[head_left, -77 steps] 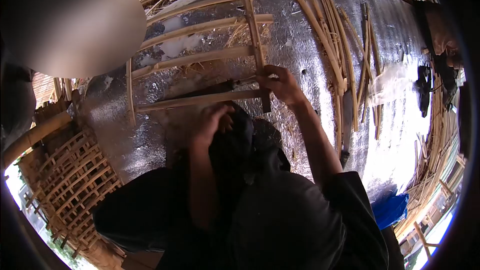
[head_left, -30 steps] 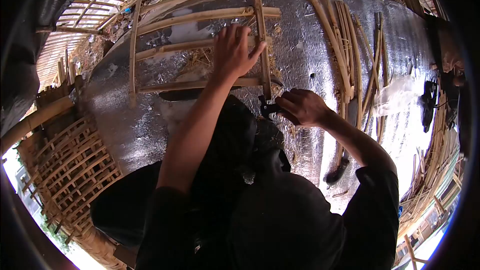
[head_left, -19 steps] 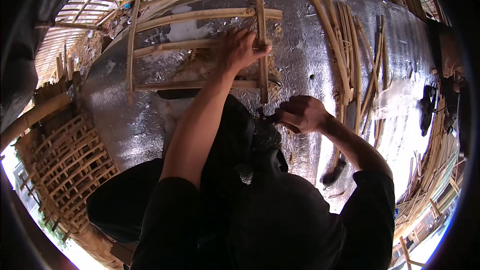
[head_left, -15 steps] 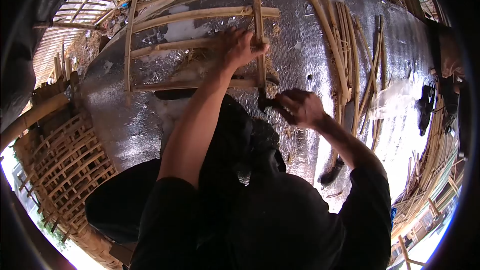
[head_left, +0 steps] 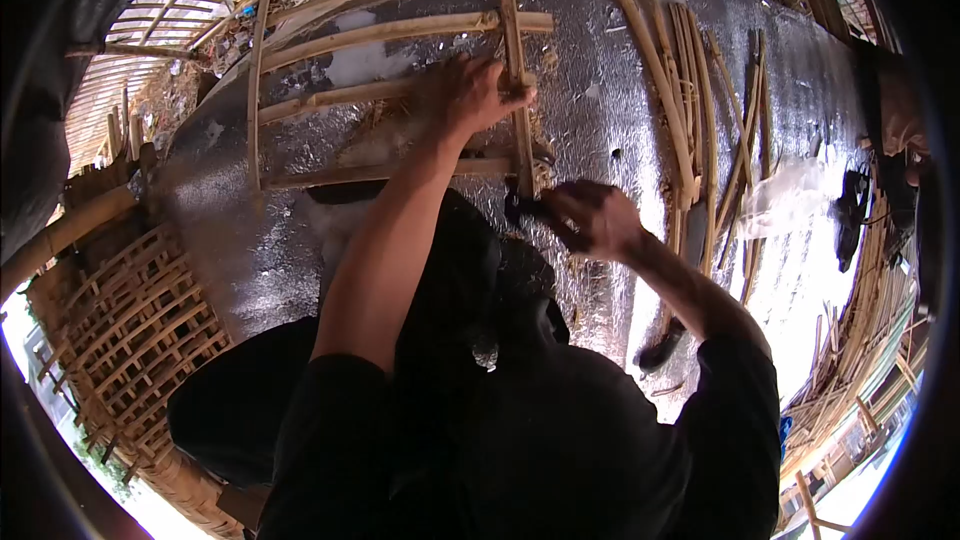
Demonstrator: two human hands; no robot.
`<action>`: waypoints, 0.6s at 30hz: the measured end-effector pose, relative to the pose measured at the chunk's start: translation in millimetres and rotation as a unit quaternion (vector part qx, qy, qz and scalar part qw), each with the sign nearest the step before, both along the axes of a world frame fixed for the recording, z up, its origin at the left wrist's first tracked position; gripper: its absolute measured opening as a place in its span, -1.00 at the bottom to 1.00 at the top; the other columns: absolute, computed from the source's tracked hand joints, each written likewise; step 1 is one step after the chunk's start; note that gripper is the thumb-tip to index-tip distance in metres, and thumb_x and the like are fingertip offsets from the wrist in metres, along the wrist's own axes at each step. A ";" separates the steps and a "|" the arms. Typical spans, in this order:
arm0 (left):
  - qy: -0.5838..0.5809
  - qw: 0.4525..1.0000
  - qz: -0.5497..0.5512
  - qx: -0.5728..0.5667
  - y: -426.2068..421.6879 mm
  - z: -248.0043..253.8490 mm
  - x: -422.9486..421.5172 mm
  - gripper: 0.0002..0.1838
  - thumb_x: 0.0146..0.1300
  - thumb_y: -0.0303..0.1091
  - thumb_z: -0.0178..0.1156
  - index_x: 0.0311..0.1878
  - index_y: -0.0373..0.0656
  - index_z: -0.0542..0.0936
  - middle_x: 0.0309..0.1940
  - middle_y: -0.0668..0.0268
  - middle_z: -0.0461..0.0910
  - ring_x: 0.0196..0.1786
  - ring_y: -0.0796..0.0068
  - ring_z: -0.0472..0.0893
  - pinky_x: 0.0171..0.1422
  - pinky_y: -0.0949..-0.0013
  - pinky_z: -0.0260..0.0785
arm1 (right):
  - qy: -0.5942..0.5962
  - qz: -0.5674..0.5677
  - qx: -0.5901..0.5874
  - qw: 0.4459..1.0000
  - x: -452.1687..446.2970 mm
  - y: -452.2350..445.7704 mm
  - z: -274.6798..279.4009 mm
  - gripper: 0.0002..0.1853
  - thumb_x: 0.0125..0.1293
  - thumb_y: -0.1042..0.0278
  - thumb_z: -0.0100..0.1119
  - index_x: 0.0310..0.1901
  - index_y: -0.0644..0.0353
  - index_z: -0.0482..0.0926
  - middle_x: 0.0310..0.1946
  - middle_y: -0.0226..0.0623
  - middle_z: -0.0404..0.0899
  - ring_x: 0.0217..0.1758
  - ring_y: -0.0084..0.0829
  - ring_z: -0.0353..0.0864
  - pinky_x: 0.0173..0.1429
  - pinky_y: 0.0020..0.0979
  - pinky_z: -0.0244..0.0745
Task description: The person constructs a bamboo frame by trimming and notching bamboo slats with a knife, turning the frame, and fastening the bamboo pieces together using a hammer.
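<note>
Though two hands [head_left: 478, 95] [head_left: 600, 218], one hammer-like tool [head_left: 522, 208].

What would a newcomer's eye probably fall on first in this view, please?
Probably the ladder-like bamboo frame at the upper left and centre, with the left hand on one rail. By that rail's lower end, the right hand holds a dark tool. Shiny silver sheeting spreads beneath, glaring toward the right.
</note>
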State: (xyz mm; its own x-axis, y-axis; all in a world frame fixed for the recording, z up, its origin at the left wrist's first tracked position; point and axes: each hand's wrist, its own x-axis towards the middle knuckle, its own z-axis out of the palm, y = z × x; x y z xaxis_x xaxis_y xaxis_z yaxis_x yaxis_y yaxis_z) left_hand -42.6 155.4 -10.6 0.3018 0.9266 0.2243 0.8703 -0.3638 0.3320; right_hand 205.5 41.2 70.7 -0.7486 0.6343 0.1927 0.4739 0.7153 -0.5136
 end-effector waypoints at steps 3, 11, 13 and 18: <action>0.032 0.996 0.012 -0.078 2.0 29.9 -4.5 -0.30 0.12 0.52 0.33 -0.33 -0.06 0.70 -0.34 0.21 0.71 -0.18 0.15 0.68 0.02 -0.04 0.45 | 0.118 0.115 0.048 0.985 0.0 -6.8 2.7 -0.83 0.31 0.24 0.40 -0.17 0.02 0.60 -0.30 -0.35 0.74 -0.41 -0.43 0.71 -0.41 -0.38 0.65; 0.014 1.000 -0.006 -0.025 -8.9 8.5 -4.0 -0.25 0.08 0.56 0.30 -0.30 -0.09 0.72 -0.36 0.17 0.72 -0.16 0.11 0.69 0.09 -0.06 0.48 | -0.040 0.004 -0.058 0.998 6.9 -8.8 -9.7 -0.86 0.42 0.27 0.31 -0.05 0.01 0.66 -0.24 -0.31 0.76 -0.40 -0.36 0.73 -0.45 -0.36 0.65; 0.041 0.998 0.003 -0.055 -17.1 5.1 0.1 -0.25 0.09 0.55 0.32 -0.29 -0.09 0.72 -0.32 0.19 0.73 -0.16 0.10 0.69 0.08 -0.06 0.49 | -0.051 -0.061 -0.093 0.992 2.4 -8.4 4.9 -0.83 0.43 0.20 0.27 -0.02 0.00 0.64 -0.33 -0.30 0.70 -0.36 -0.29 0.73 -0.39 -0.26 0.72; 0.015 0.998 -0.008 -0.060 -3.0 8.6 -4.1 -0.30 0.08 0.51 0.36 -0.32 -0.06 0.71 -0.38 0.21 0.71 -0.12 0.15 0.69 0.07 -0.07 0.49 | 0.074 0.052 0.067 0.994 7.4 -4.8 3.4 -0.79 0.40 0.23 0.33 -0.05 0.12 0.61 -0.27 -0.29 0.75 -0.34 -0.32 0.76 -0.43 -0.37 0.70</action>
State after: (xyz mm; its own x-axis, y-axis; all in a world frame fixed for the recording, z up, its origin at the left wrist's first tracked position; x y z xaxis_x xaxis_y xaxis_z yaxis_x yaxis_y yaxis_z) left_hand -46.8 152.4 -2.1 0.3216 0.9413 0.1024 0.8747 -0.3367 0.3487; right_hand 212.9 36.4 74.1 -0.7658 0.5168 0.3827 0.3209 0.8229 -0.4690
